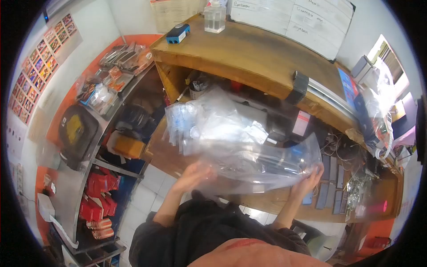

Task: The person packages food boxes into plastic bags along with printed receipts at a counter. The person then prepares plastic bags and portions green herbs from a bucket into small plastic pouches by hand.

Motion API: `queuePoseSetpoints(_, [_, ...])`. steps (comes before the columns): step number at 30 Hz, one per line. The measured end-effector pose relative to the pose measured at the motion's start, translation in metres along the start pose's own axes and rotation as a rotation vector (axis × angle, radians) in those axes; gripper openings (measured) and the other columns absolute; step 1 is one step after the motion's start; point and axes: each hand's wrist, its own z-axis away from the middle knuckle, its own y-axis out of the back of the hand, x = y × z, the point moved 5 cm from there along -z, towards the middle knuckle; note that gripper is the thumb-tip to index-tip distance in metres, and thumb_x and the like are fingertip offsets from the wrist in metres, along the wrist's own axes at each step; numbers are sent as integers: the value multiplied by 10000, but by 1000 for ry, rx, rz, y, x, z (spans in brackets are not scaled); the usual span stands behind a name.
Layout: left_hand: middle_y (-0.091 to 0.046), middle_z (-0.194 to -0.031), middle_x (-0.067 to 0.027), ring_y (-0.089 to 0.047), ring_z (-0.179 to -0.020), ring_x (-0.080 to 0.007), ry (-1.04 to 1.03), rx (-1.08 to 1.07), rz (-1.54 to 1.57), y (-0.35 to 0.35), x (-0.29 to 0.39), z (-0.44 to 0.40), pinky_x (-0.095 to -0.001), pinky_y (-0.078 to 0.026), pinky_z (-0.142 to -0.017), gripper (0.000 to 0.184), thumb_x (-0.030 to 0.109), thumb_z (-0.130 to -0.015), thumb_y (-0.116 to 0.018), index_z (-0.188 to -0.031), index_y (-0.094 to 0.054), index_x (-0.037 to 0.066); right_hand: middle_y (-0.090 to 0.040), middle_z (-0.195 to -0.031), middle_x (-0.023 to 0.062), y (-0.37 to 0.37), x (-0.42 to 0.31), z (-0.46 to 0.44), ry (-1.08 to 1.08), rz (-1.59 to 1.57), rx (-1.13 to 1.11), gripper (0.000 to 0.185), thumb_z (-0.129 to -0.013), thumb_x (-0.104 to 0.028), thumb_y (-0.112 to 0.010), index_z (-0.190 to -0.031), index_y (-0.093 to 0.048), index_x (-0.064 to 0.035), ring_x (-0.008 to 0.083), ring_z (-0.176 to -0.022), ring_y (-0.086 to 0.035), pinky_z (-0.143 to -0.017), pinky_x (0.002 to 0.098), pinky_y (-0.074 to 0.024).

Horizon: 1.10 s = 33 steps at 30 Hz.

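Note:
A large clear plastic bag (262, 167) is stretched in front of my body, over the wooden desk. My right hand (311, 177) grips its right end, with the fingers closed on the plastic. At the lower left edge of the bag, my left hand (199, 175) is closed on the film; its fingertips are blurred and partly covered by the plastic. Behind the held bag lies a pile of more clear plastic bags (213, 118). The bag is see-through, and I cannot make out anything inside it.
Dark flat devices (328, 196) and tangled cables lie on the desk's right. A raised wooden shelf (240, 46) carries a clear container (215, 18) and a blue box (178, 34). To the left stands a rack with red boxes (95, 196) and a dark backpack (78, 133).

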Motion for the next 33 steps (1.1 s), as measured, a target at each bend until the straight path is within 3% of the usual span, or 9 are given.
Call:
queuePoseSetpoints(4, [-584,-1065,-70,-592,-942,-166,6,23,77,22,-13,6,-390,-507,-857,250,90,-907,-570,-1140,-508,23,-536,-1028,82,-20,3,-14,391,986,-155,201,-916,-96,-491,-1093,-536,-12,171,-913,-511,-854,304,-412])
queuePoseSetpoints(7, [-645,-963,-89,-614,-848,-150,-117,143,-62,14,-16,8,-304,-529,-723,156,96,-887,-606,-999,-624,-11,-573,-847,57,-59,2,27,499,941,-392,156,-866,-98,-577,-1004,-600,-28,132,-760,-520,-689,261,-421])
queuePoseSetpoints(11, [-643,-847,-54,-581,-756,-116,-108,96,-296,-45,3,8,-275,-486,-635,115,110,-867,-632,-862,-634,-5,-647,-841,57,-103,34,121,-162,664,-1081,148,-827,-117,-660,-924,-629,-11,163,-768,-618,-701,282,-480])
queuePoseSetpoints(20, [-592,-748,-36,-551,-699,-131,-367,217,-540,-34,-13,34,-297,-436,-603,214,200,-841,-664,-761,-603,12,-634,-759,90,-126,14,168,-115,728,-1437,218,-804,-145,-703,-935,-620,7,156,-711,-617,-650,285,-483])
queuePoseSetpoints(26, [-527,-706,-84,-520,-672,-185,-283,423,-774,-40,-13,63,-309,-431,-611,152,149,-840,-596,-783,-555,15,-567,-643,64,-106,49,175,-372,361,-1563,169,-829,-138,-647,-771,-601,13,119,-575,-508,-529,273,-409])
queuePoseSetpoints(28, [-495,-696,-104,-521,-710,-200,-712,751,-1122,-32,43,103,-311,-441,-658,97,81,-836,-553,-790,-502,13,-601,-691,104,-118,34,88,-156,1005,-1335,145,-841,-105,-557,-802,-621,18,146,-625,-529,-578,304,-453])
queuePoseSetpoints(29, [-507,-767,-112,-535,-779,-203,-464,978,-1239,-5,62,119,-304,-452,-736,71,26,-818,-542,-825,-471,21,-595,-713,98,-113,18,47,171,817,-1045,124,-838,-75,-542,-782,-613,11,164,-665,-559,-609,314,-470])
queuePoseSetpoints(31, [-526,-879,-97,-533,-876,-177,-918,1019,-970,-32,77,123,-279,-441,-799,124,-21,-810,-557,-865,-459,31,-599,-834,106,-108,-8,41,524,630,-902,102,-847,-80,-542,-823,-607,-5,238,-749,-590,-666,326,-467])
queuePoseSetpoints(33, [-524,-928,-86,-523,-910,-174,-825,815,-792,-32,50,92,-287,-437,-812,162,-23,-806,-579,-900,-456,25,-597,-880,63,-80,28,58,-193,557,-932,190,-794,-94,-631,-943,-570,8,168,-802,-573,-710,296,-470])
